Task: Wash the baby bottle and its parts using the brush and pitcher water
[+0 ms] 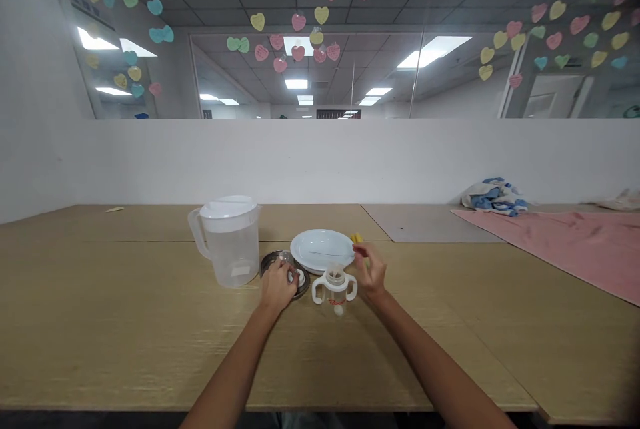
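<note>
My left hand (280,285) is over a dark metal bowl (267,261), its fingers closed on a small white round part (301,277), perhaps a bottle cap or ring. My right hand (370,269) pinches the end of a thin straight rod (327,254), which reaches leftward over a white oval plate (320,237). Between the hands stands a clear baby bottle (336,289) with two white handles, upright and with its top uncovered. Something yellow (357,237) shows just behind my right fingers, partly hidden.
A clear plastic pitcher (233,245) with a white lid stands left of the bowl. A pink cloth (560,235) covers the table's right side, with a crumpled blue-and-white cloth (494,197) behind it. A small pale strip (115,209) lies far left. A white wall (320,155) bounds the back.
</note>
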`<move>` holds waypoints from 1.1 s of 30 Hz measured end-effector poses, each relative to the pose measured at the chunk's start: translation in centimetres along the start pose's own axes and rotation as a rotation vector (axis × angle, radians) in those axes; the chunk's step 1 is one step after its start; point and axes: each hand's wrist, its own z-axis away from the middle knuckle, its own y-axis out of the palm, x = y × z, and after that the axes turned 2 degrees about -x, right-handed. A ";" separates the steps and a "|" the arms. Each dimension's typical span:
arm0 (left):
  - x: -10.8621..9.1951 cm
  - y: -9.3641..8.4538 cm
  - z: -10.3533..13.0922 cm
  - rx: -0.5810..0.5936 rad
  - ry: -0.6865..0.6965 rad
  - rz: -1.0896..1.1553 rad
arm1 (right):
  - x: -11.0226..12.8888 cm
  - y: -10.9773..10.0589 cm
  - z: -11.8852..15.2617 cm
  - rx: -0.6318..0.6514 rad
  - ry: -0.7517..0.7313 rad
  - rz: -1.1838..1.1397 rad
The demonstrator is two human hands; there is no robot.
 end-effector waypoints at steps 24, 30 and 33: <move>-4.7 -0.6 2.5 -0.455 0.315 0.687 | 6.6 1.5 0.8 0.047 -0.686 0.112; -6.2 -1.5 2.5 -0.399 -0.059 0.927 | 7.2 2.3 1.3 0.007 -0.682 0.090; -6.6 -1.8 2.3 -0.418 -0.119 1.040 | 7.4 2.2 1.3 0.009 -0.713 0.104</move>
